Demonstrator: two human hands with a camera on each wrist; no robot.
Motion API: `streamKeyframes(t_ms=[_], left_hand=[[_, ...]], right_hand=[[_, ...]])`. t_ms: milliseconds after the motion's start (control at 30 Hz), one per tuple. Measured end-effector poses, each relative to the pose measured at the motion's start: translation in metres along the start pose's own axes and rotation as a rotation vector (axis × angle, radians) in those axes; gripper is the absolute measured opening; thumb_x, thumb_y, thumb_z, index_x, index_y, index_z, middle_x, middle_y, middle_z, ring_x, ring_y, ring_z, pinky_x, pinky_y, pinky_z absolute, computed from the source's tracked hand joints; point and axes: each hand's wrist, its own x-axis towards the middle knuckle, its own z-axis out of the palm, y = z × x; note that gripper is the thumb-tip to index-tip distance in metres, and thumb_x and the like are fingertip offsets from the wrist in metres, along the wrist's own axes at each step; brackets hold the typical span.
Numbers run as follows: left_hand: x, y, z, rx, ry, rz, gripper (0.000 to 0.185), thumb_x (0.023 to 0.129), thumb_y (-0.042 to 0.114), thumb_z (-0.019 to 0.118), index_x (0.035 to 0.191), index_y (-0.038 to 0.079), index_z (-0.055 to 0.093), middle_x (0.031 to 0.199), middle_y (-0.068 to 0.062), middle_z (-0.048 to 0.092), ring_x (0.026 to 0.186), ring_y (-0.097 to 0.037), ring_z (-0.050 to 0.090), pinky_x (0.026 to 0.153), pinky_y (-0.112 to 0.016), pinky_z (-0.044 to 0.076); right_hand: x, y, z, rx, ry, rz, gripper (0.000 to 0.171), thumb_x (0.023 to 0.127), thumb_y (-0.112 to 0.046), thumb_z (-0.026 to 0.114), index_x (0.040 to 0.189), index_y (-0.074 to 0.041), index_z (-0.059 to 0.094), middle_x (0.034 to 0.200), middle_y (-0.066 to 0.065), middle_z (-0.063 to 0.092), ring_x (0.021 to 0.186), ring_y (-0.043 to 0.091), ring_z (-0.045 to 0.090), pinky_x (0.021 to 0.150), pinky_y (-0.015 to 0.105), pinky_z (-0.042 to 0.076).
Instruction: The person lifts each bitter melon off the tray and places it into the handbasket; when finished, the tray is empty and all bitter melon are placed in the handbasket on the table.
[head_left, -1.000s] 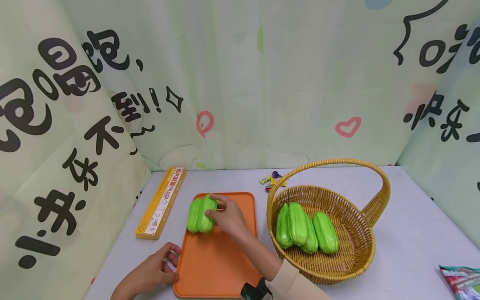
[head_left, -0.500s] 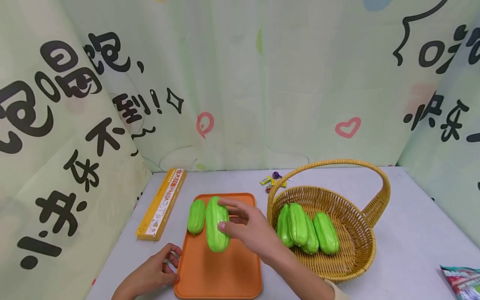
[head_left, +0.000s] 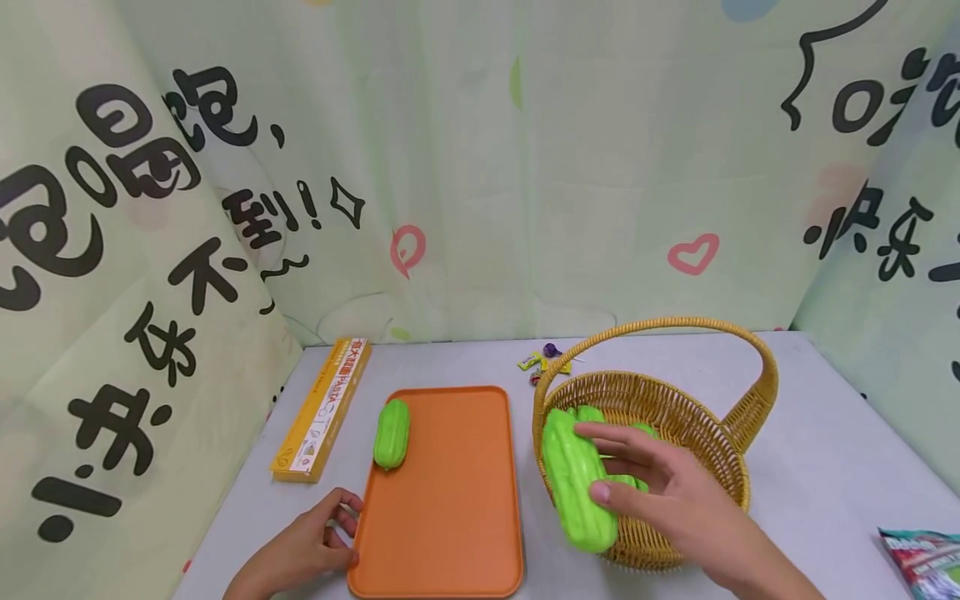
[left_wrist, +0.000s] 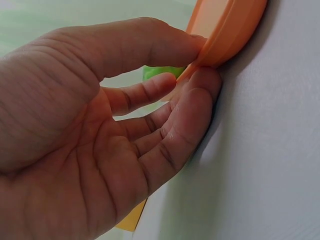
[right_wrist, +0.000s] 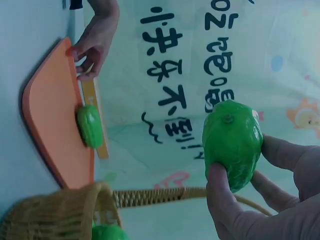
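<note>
Green gourd point(head_left: 577, 483) moved right off orange tray point(head_left: 442, 533) to basket point(head_left: 720, 467) rim, right hand point(head_left: 675, 500) gripping it; left hand point(head_left: 300, 550) pinches tray's near-left edge, steadying it.

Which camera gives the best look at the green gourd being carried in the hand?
The right wrist view: the green gourd fills the frame close up, its end facing the camera, with the fingers of the right hand curled round it. The head view shows its whole length beside the basket, but smaller. The left wrist view does not show it.

Pale green curtain walls point(head_left: 525, 167) — black lettering, pink hearts — grey table point(head_left: 810, 467)
</note>
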Motion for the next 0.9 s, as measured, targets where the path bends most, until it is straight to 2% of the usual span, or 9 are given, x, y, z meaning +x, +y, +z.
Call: streamKeyframes(t_ms=[100,233,333,400,600,900], left_hand=[[0.000,0.001,0.000,-0.005,-0.002,-0.017,0.053,0.079,0.005,0.078,0.122,0.002,0.047,0.095,-0.008,0.055,0.078,-0.025,0.059,0.065,-0.029,0.048],[0.000,0.001,0.000,0.006,-0.001,-0.019,0.053,0.079,0.006,0.078,0.123,0.002,0.047,0.095,-0.008,0.055,0.079,-0.025,0.059,0.065,-0.029,0.048],[0.000,0.000,0.000,0.014,0.003,-0.016,0.053,0.080,0.006,0.078,0.123,0.002,0.047,0.095,-0.007,0.055,0.078,-0.025,0.059,0.065,-0.029,0.048],[0.000,-0.001,0.000,0.012,0.005,-0.019,0.053,0.080,0.006,0.078,0.123,0.003,0.047,0.095,-0.007,0.055,0.078,-0.025,0.059,0.065,-0.029,0.048],[0.000,-0.002,0.000,-0.009,0.002,-0.035,0.053,0.080,0.005,0.078,0.123,0.002,0.047,0.095,-0.008,0.055,0.078,-0.025,0.059,0.065,-0.030,0.048],[0.000,-0.002,0.000,-0.021,0.008,-0.030,0.053,0.080,0.005,0.077,0.123,0.002,0.047,0.095,-0.008,0.055,0.078,-0.025,0.059,0.065,-0.029,0.048]], right_hand=[[-0.008,0.005,-0.024,-0.064,0.046,0.031,0.047,0.095,-0.014,0.068,0.139,-0.022,0.055,0.139,0.009,0.053,0.119,0.021,0.057,0.087,0.033,0.051],[-0.011,0.020,-0.056,-0.132,0.089,0.068,0.050,0.097,-0.017,0.064,0.145,-0.020,0.049,0.143,0.015,0.047,0.117,0.008,0.056,0.084,0.032,0.052],[-0.009,0.034,-0.074,-0.173,0.111,0.110,0.052,0.098,-0.022,0.063,0.147,-0.018,0.046,0.145,0.018,0.043,0.115,0.004,0.055,0.082,0.031,0.053],[-0.005,0.044,-0.082,-0.193,0.122,0.128,0.054,0.098,-0.025,0.064,0.148,-0.017,0.045,0.146,0.019,0.042,0.118,0.010,0.055,0.081,0.033,0.053],[0.007,0.071,-0.091,-0.206,0.129,0.142,0.058,0.097,-0.029,0.065,0.148,-0.012,0.044,0.143,0.026,0.043,0.126,0.043,0.047,0.078,0.039,0.054],[0.021,0.088,-0.087,-0.218,0.109,0.154,0.059,0.095,-0.030,0.067,0.147,-0.010,0.045,0.142,0.031,0.041,0.124,0.049,0.046,0.077,0.041,0.055]])
